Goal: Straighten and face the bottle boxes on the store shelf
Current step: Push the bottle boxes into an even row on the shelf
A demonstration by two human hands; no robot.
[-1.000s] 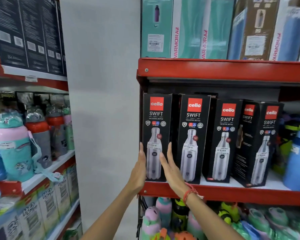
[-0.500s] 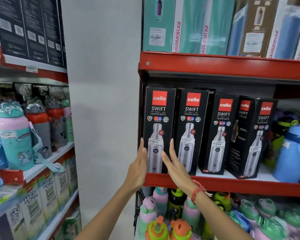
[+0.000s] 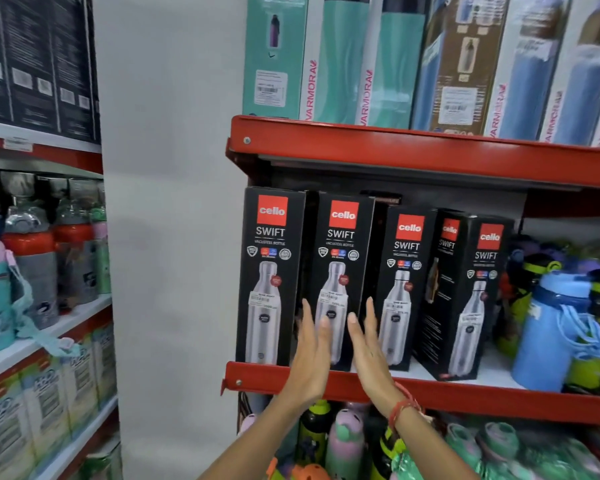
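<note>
Several black Cello Swift bottle boxes stand in a row on the red-edged shelf [image 3: 482, 398]. The first box [image 3: 272, 271] and the second box [image 3: 342, 251] face front at the shelf lip. Set a little further back is the third box [image 3: 404, 268]. The fourth box [image 3: 478, 292] is turned at an angle and shows its side panel. My left hand [image 3: 310, 355] and my right hand [image 3: 371, 355] are flat with fingers straight. They flank the lower part of the second box, one at each side, thumbs over its front.
Loose blue, green and dark bottles [image 3: 555, 327] crowd the shelf right of the boxes. Tall Varmora boxes [image 3: 343, 64] fill the shelf above. Children's bottles [image 3: 343, 445] sit on the shelf below. A white pillar [image 3: 167, 237] and another shelf unit [image 3: 49, 327] stand to the left.
Both hands have moved right, from either side of the first box to either side of the second box. The view has shifted slightly.
</note>
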